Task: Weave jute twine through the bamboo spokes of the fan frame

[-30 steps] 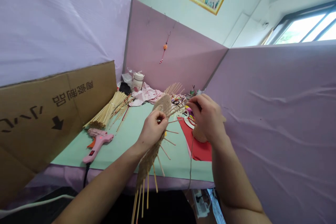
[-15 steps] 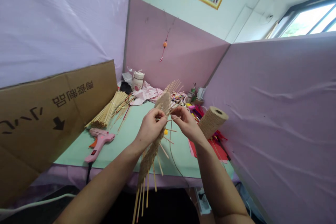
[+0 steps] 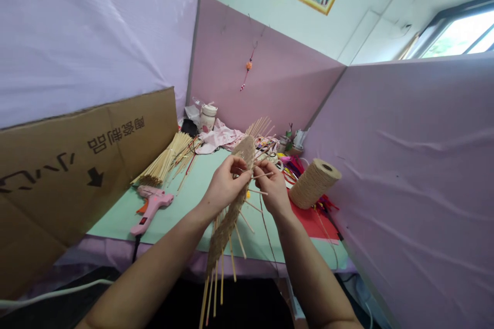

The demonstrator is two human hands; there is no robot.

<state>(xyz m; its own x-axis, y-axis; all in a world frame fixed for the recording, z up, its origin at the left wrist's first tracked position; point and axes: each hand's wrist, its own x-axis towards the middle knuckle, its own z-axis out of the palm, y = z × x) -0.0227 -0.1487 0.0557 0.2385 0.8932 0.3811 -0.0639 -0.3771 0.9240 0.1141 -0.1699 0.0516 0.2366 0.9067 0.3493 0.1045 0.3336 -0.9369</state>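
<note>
Over the green table top (image 3: 181,205) I hold up a woven piece (image 3: 227,221) made of thin wooden sticks bound with tan twine. Its stick ends poke out at top, side and bottom. My left hand (image 3: 226,185) is closed on the piece's upper edge. Right beside it, my right hand (image 3: 272,185) pinches a strand of twine (image 3: 266,231) that hangs down past the table edge. A spool of tan twine (image 3: 314,183) lies on its side just right of my right hand.
A pink glue gun (image 3: 151,204) lies at the table's left front. A bundle of wooden sticks (image 3: 165,160) leans by a cardboard sheet (image 3: 77,164). A white jar (image 3: 208,117), pink cloth and small craft bits crowd the back. Red paper (image 3: 314,221) lies under the spool. Pink partitions enclose the table.
My right hand came back from the right toward the woven piece and now sits against my left hand. The spool, earlier hidden behind that hand, is in plain view.
</note>
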